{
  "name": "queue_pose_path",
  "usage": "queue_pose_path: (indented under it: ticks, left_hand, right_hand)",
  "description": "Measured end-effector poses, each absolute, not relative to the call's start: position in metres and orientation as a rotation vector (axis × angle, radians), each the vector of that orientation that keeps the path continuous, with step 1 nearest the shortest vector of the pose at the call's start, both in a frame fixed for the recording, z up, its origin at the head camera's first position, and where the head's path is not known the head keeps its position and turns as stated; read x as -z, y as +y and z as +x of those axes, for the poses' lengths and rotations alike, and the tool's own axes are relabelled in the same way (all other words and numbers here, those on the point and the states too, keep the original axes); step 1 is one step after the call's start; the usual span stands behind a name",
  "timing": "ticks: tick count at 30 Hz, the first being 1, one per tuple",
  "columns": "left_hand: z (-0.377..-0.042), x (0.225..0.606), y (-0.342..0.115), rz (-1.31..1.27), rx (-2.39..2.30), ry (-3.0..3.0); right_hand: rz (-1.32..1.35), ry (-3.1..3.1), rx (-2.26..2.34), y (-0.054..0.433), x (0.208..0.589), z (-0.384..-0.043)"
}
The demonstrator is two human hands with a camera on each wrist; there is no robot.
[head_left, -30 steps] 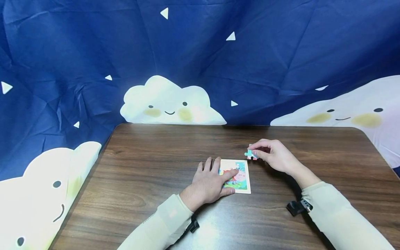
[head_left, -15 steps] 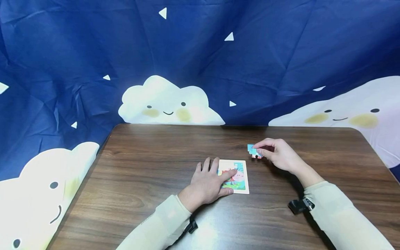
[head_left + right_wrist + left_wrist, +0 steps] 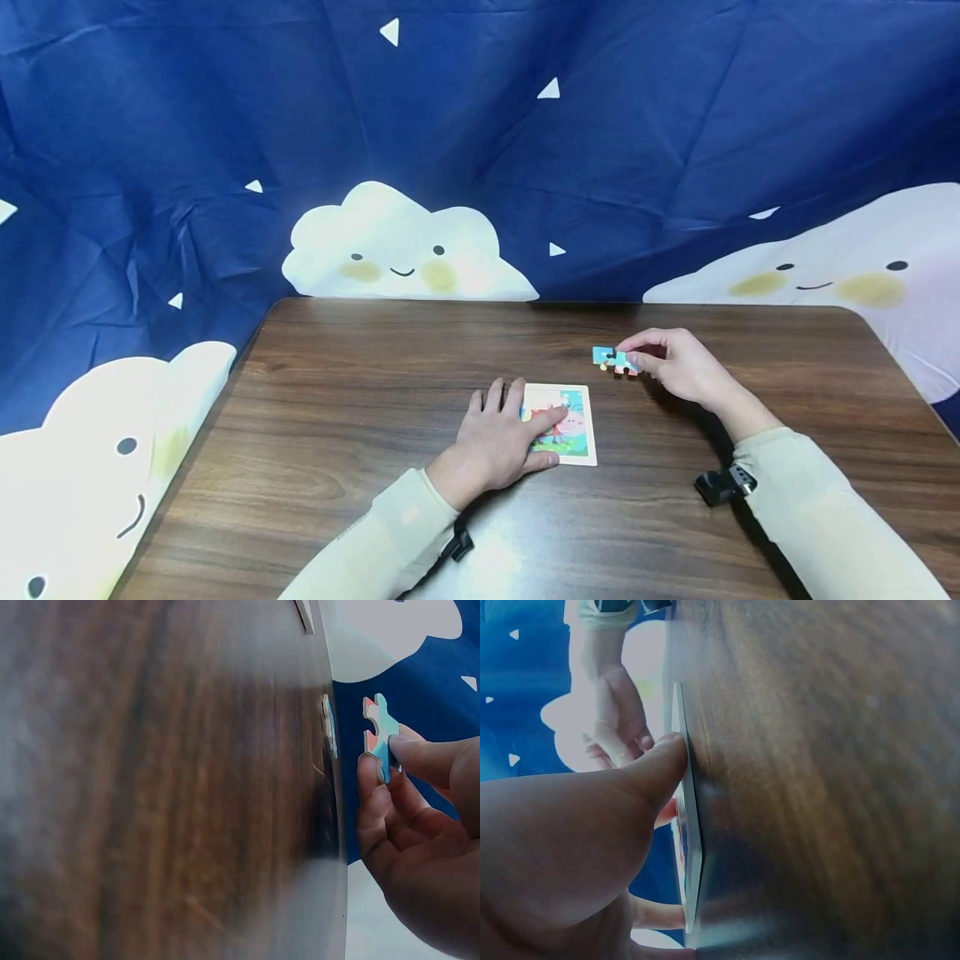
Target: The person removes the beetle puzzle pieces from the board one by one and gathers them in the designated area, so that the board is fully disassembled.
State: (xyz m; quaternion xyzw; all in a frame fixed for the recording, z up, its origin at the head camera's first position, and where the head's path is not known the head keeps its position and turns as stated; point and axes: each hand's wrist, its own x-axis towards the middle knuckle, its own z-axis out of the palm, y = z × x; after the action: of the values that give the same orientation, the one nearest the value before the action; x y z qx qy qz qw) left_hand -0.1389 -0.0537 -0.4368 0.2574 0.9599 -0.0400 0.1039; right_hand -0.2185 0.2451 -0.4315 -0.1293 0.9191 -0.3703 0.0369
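My left hand (image 3: 498,446) lies spread over the left side of a small square picture puzzle board (image 3: 591,433), its fingers straight and the thumb along the near edge. A pink cartoon figure with green and blue around it shows on the uncovered part. Beyond the board, my right hand (image 3: 678,367) pinches a light-blue and red jigsaw piece (image 3: 384,739) between thumb and fingers, raised off the table in the right wrist view. A second light-blue jigsaw piece (image 3: 330,726) lies on the table just left of the held one, partly overlapped by it in the head view.
The brown wood-grain table (image 3: 360,417) reaches back to a dark blue curtain (image 3: 450,100) printed with white smiling clouds. Dark camera mounts sit at both wrists, the right one (image 3: 722,485) beside a pale sleeve (image 3: 817,500).
My right hand has moved slightly to the right with its jigsaw piece, uncovering more of the light-blue piece on the table. The left hand stays on the puzzle board.
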Motion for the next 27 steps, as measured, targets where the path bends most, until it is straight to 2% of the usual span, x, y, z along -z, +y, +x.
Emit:
queue_pose_path:
  ticks: [27]
  left_hand:
    - [-0.139, 0.439, -0.054, 0.77, 0.161, 2.846]
  right_hand:
    - [-0.351, 2.879, 0.992, 0.253, 0.444, -0.24]
